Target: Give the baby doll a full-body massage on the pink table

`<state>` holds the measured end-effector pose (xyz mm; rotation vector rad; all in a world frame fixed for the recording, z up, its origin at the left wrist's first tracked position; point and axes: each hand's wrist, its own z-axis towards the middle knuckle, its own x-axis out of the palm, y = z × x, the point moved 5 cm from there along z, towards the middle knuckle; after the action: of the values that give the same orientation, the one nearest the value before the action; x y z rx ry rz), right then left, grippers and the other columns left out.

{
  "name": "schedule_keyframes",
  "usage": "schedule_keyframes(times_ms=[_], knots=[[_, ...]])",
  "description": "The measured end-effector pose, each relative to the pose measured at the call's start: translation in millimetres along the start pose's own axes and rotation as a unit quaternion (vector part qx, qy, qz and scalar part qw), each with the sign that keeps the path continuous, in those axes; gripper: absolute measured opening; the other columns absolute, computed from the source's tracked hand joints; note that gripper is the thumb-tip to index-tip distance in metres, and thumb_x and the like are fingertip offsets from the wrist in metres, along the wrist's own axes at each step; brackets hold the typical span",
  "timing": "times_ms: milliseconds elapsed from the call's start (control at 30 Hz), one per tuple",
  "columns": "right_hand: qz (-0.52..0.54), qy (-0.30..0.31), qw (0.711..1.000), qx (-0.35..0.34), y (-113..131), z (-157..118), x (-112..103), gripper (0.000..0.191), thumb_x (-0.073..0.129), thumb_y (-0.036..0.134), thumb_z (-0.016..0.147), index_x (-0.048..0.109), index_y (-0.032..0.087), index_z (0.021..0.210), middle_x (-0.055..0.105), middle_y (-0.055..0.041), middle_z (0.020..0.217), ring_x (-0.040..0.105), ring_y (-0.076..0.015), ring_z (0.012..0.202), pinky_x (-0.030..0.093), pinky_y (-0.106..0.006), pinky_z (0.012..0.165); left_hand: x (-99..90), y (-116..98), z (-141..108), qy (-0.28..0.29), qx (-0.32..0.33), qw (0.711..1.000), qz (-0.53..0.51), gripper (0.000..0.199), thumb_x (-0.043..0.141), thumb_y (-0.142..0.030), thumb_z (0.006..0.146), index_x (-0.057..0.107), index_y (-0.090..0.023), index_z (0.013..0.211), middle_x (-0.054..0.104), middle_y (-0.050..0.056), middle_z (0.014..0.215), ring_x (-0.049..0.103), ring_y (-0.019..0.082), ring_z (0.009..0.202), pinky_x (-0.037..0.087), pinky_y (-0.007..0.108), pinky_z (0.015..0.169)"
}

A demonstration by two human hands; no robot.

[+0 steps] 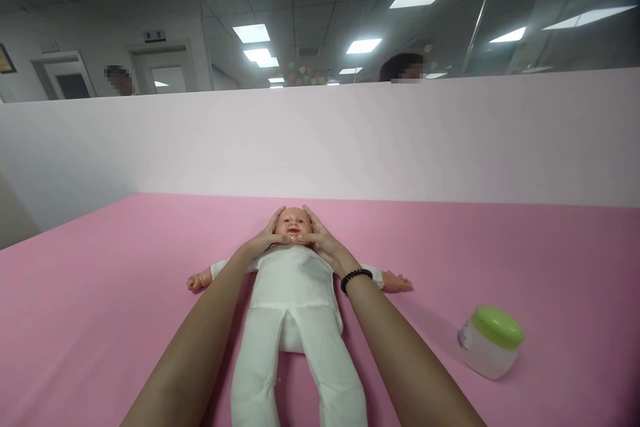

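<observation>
A baby doll (295,280) with a white cloth body lies face up on a pink surface (430,247), its arms spread out sideways. My left hand (267,235) cups one side of the doll's head, with the thumb along its chin. On the other side my right hand (323,240) does the same, fingers reaching up past the cheek and thumb near the mouth. Both hands touch the head (293,219), whose back is hidden. A black coiled band (356,275) circles my right wrist.
A jar (490,343) with a green lid stands at the right on the pink surface. Behind the doll rises a white partition (320,140). Beyond it, parts of two people's heads show, along with doors, glass and ceiling lights.
</observation>
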<state>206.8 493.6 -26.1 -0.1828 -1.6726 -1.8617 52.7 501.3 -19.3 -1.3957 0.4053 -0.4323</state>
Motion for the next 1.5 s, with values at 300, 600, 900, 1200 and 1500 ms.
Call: schedule_keyframes(times_ms=[300, 600, 900, 1200, 1500], knots=[[-0.003, 0.000, 1.000, 0.005, -0.2, 2.0, -1.1, 0.110, 0.075, 0.001, 0.061, 0.028, 0.031, 0.156, 0.040, -0.0116, 0.155, 0.059, -0.0267, 0.126, 0.052, -0.043, 0.099, -1.6, -3.8, -3.8, -0.006, 0.023, 0.999, 0.040, 0.125, 0.087, -0.039, 0.066, 0.004, -0.040, 0.159, 0.025, 0.012, 0.164, 0.038, 0.038, 0.143, 0.035, 0.053, 0.116], [0.000, -0.001, 1.000, 0.004, -1.5, -1.5, 1.0, 0.115, 0.076, 0.002, 0.057, 0.025, 0.032, 0.156, 0.042, -0.0130, 0.153, 0.062, -0.0288, 0.122, 0.055, -0.045, 0.096, -4.7, -0.4, 0.0, -0.004, 0.032, 0.999, 0.042, 0.114, 0.078, -0.034, 0.073, 0.003, -0.043, 0.158, 0.022, 0.008, 0.165, 0.037, 0.034, 0.144, 0.035, 0.051, 0.117], [-0.023, 0.002, 1.000, 0.016, 1.4, -1.2, 0.0, 0.120, 0.084, 0.005, 0.053, 0.028, 0.039, 0.154, 0.035, -0.0069, 0.158, 0.056, -0.0276, 0.129, 0.054, -0.044, 0.100, -5.7, 0.0, 0.6, -0.009, 0.032, 0.999, 0.020, 0.117, 0.085, -0.031, 0.071, 0.008, -0.042, 0.158, 0.025, 0.010, 0.164, 0.042, 0.033, 0.142, 0.044, 0.047, 0.112], [-0.019, -0.003, 1.000, 0.010, 1.4, -2.9, 3.7, 0.110, 0.075, 0.003, 0.059, 0.029, 0.036, 0.154, 0.042, -0.0082, 0.153, 0.061, -0.0262, 0.123, 0.054, -0.042, 0.097, -3.1, -0.1, -1.3, 0.008, 0.017, 1.000, -0.013, 0.109, 0.077, -0.026, 0.075, 0.007, -0.045, 0.158, 0.027, 0.009, 0.163, 0.046, 0.032, 0.139, 0.044, 0.049, 0.110], [-0.017, -0.009, 1.000, 0.008, 4.1, -3.7, 3.3, 0.107, 0.075, 0.002, 0.061, 0.031, 0.033, 0.154, 0.041, -0.0092, 0.153, 0.059, -0.0252, 0.124, 0.053, -0.040, 0.096, -0.5, -6.4, -5.9, -0.011, 0.021, 0.999, 0.031, 0.118, 0.085, -0.036, 0.070, 0.007, -0.042, 0.159, 0.027, 0.011, 0.163, 0.041, 0.033, 0.142, 0.042, 0.048, 0.112]])
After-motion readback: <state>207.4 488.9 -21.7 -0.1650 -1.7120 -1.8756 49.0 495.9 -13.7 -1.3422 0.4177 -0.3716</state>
